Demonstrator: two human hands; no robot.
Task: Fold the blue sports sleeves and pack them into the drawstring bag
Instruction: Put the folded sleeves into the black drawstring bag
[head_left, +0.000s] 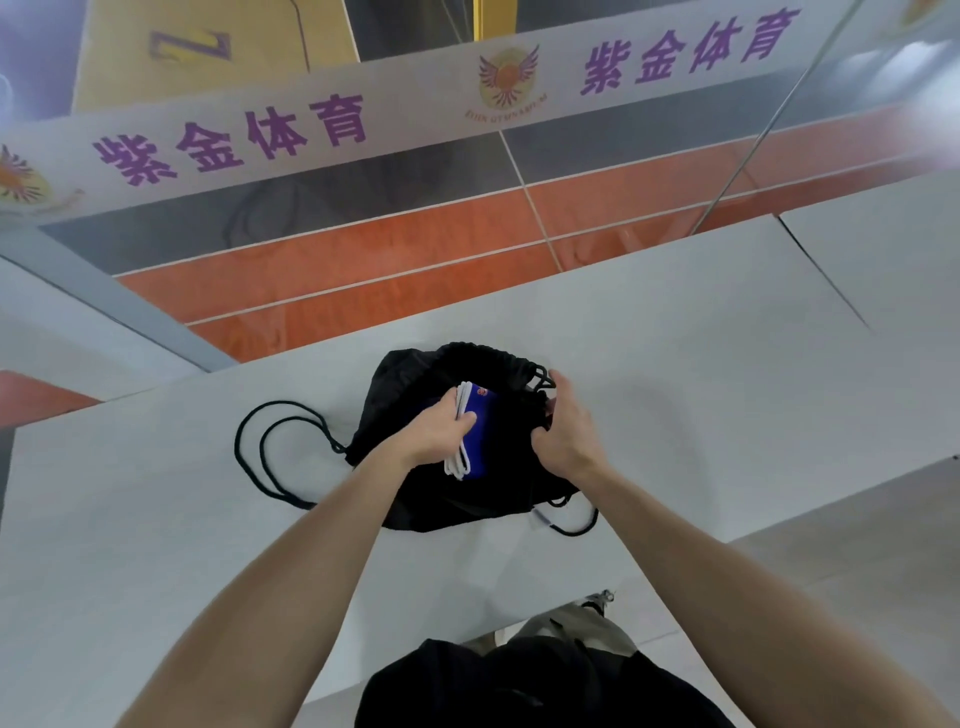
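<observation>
A black drawstring bag (415, 384) lies on the white table (675, 374), its gathered mouth toward the far right. My left hand (436, 431) grips the folded blue sports sleeves (479, 434), which have white edges and a small red mark. The bundle sits over the bag, at its opening. My right hand (563, 426) is closed on the bag's rim at the mouth, holding the fabric up. Black cords (270, 447) loop out from the bag on the left, and another loop shows at the lower right.
The table's far edge meets a glass wall with a white banner carrying purple characters (234, 140). An orange and grey floor shows behind the glass. A second white table section (883, 244) joins at the right. My dark shirt and the table's near edge are below.
</observation>
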